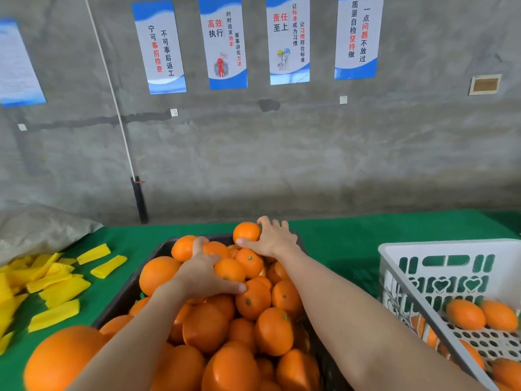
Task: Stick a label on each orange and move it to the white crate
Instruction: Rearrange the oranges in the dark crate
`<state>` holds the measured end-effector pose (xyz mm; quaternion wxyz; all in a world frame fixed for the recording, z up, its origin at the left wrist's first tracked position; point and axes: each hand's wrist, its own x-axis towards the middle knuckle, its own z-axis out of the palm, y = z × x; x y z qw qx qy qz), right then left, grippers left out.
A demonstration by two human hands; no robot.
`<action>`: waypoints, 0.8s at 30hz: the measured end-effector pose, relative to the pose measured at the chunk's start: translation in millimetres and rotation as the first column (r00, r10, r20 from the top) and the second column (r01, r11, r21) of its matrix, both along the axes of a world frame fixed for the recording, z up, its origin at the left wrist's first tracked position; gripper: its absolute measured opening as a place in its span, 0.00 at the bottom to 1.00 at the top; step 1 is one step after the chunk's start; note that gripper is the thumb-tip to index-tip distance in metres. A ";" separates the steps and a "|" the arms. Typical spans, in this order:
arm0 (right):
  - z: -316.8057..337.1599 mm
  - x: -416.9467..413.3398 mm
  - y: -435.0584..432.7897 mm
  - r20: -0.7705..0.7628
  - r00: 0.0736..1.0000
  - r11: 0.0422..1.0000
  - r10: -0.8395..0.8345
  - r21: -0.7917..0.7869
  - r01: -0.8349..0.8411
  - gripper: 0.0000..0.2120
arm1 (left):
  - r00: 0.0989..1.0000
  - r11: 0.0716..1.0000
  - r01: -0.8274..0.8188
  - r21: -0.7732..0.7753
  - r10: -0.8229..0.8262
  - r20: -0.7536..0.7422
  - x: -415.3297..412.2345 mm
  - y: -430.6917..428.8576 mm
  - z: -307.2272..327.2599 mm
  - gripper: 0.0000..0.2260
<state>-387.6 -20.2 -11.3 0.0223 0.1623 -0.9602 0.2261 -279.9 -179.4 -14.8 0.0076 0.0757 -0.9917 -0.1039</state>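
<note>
Oranges (214, 334) are piled up high in the black crate (161, 247) right below me, and I can see two bare arms reaching out over them. The left hand (203, 275) is down on the middle of the pile. Its fingers and thumb are curled round one small orange (229, 270), so it has a hold of that one. A bit farther on, the right hand (275, 238) is at the far end of the pile. Its thumb is under the top orange (246, 232) and its fingers are bent over it, so it is holding that one too. That orange sits higher than the others, by the back edge of the black crate. On my right is the white crate (394, 251), just beside the black one, tipped a little in my view. It has holes and heart shapes cut in its side. A few oranges in the white crate (465, 316) lie on its bottom. On my left, lots of flat yellow foam pieces (56, 286) lie in a loose heap. Everything rests on a green cloth (338, 241) that covers the table. Past the yellow pieces there is a lumpy grey bag (42, 230). Behind it all stands a grey wall (282, 153). A thin white pipe (112, 91) runs down it at a slant, and blue and white posters (225, 43) with writing hang up high in a row.
</note>
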 end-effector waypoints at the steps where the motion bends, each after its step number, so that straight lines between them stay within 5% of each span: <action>1: 0.4 -1.4 0.4 -0.020 1.000 0.999 -0.008 0.043 0.009 0.41 | 1.000 1.000 -0.004 -0.011 0.003 -0.013 1.9 1.3 0.2 0.44; 4: -3.8 -4.0 4.0 -0.091 0.996 0.997 0.024 0.080 -0.016 0.40 | 0.997 0.999 -0.017 -0.052 0.013 -0.072 8.9 3.7 -3.3 0.41; 7: -15.8 -7.4 12.0 -0.119 0.989 0.993 0.084 -0.077 -0.093 0.36 | 0.993 0.998 -0.010 -0.070 0.002 -0.118 11.5 1.2 -7.6 0.42; 13: -15.4 -4.0 12.4 -0.306 0.951 0.994 0.036 -0.091 -0.067 0.34 | 0.983 0.998 0.049 0.035 -0.042 -0.180 17.1 -12.0 -9.9 0.47; 16: 0.3 18.1 14.8 -0.195 0.981 0.895 -0.025 -0.442 -0.065 0.28 | 0.986 0.996 0.086 0.012 -0.084 -0.147 14.1 -12.4 -9.7 0.46; 19: 28.6 61.2 24.3 0.034 0.991 0.754 0.127 -0.653 -0.074 0.22 | 0.991 0.991 0.110 -0.080 -0.116 -0.069 8.2 -9.7 -7.2 0.45; 21: 36.4 103.5 37.1 0.296 0.907 0.724 0.299 -0.690 -0.014 0.25 | 0.992 0.985 0.096 -0.143 -0.107 -0.069 8.7 -8.8 -5.8 0.45; 24: 25.0 158.3 60.9 0.465 0.811 0.845 0.356 -0.531 -0.066 0.31 | 0.983 0.980 0.093 -0.178 -0.119 -0.142 17.1 -8.2 -3.1 0.36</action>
